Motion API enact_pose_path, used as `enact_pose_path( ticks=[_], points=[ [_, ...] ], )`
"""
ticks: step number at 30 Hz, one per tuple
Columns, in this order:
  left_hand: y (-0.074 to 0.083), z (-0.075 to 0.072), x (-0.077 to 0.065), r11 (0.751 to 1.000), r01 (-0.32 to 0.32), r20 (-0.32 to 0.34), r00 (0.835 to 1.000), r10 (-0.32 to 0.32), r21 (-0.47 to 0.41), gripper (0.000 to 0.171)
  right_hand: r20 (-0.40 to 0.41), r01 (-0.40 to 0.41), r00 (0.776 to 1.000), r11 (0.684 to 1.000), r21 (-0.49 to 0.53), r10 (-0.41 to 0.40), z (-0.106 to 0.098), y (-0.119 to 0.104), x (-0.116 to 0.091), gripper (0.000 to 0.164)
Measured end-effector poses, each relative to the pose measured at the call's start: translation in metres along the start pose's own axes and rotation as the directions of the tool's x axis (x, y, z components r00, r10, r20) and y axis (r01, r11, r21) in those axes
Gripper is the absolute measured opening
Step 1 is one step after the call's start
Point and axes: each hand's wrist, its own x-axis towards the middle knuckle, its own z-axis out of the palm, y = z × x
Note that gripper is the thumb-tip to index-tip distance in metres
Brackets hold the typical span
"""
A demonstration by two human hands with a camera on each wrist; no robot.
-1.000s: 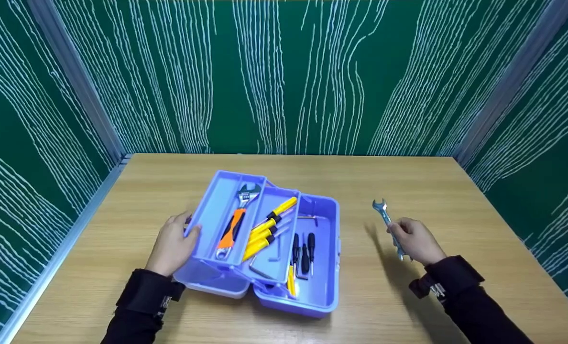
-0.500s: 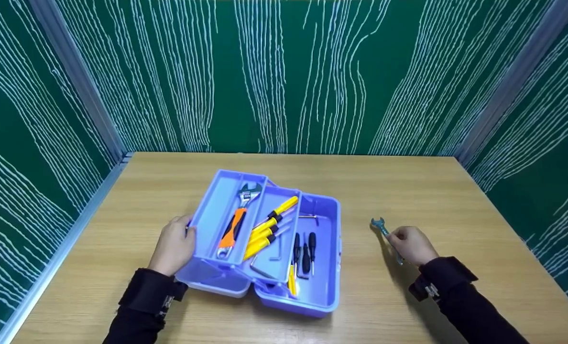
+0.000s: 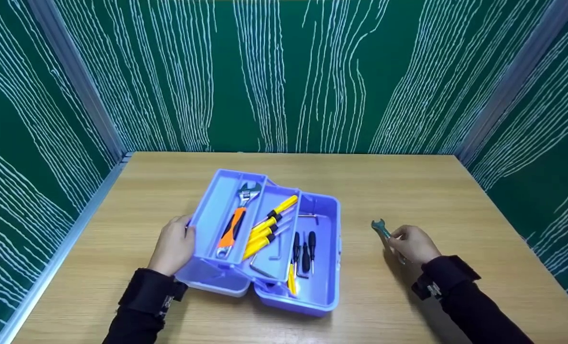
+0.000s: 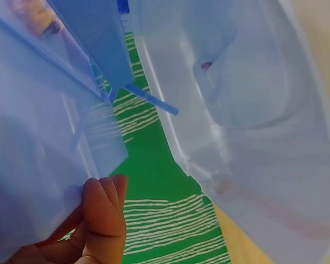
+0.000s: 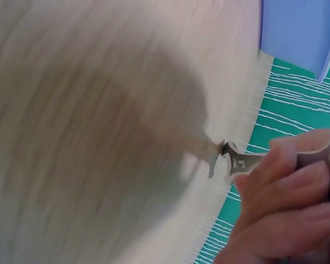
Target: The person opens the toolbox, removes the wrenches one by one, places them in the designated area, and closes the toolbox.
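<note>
My left hand (image 3: 173,244) pinches the left edge of the upper tray (image 3: 211,210) of a blue-purple toolbox (image 3: 331,291), whose trays are spread out. In the left wrist view, the fingers (image 4: 103,206) curl at the edge of the translucent plastic. To the right of the box, my right hand (image 3: 414,244) holds a silver open-end wrench (image 3: 380,228) low over the table. The right wrist view shows the wrench's forked head (image 5: 234,160) at or just above the wood; contact is hard to tell. The wrench's other end is mostly hidden by the hand.
An orange-and-black adjustable wrench (image 3: 234,227) lies in the outer tray. Several yellow-handled screwdrivers (image 3: 260,245) and hex keys (image 3: 264,268) fill the middle tray. Black-handled screwdrivers (image 3: 305,258) lie in the box bottom. Green walls with white lines (image 3: 284,76) bound the wooden table (image 3: 408,181).
My right hand has lowered the wrench toward the table and stays nearly still over the last half second. The left hand shifted slightly at the tray edge; the toolbox stays in place.
</note>
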Motion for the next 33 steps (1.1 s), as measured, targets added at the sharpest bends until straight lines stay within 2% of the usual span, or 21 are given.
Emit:
enact_pose_path(
  ticks=[10,20,25,33],
  points=[
    [0.0,-0.001,0.0,1.0,0.026,0.018,1.0,-0.026,-0.004,0.04,0.028,-0.038,0.999,0.999,-0.003,0.038,0.005,0.002,0.001,0.022],
    [0.0,-0.001,0.001,1.0,0.013,0.02,1.0,-0.013,-0.005,0.04,0.048,-0.052,0.997,0.998,-0.03,0.053,0.013,0.005,0.003,0.01],
    [-0.001,0.0,0.001,1.0,-0.003,0.015,1.0,0.003,0.003,0.04,0.052,-0.066,0.996,0.996,-0.059,0.069,0.013,0.003,0.002,0.01],
    [-0.001,0.0,0.001,1.0,0.017,0.02,1.0,-0.017,0.001,0.039,0.055,-0.067,0.996,0.991,-0.114,0.073,0.011,0.001,0.003,0.01]
  ],
)
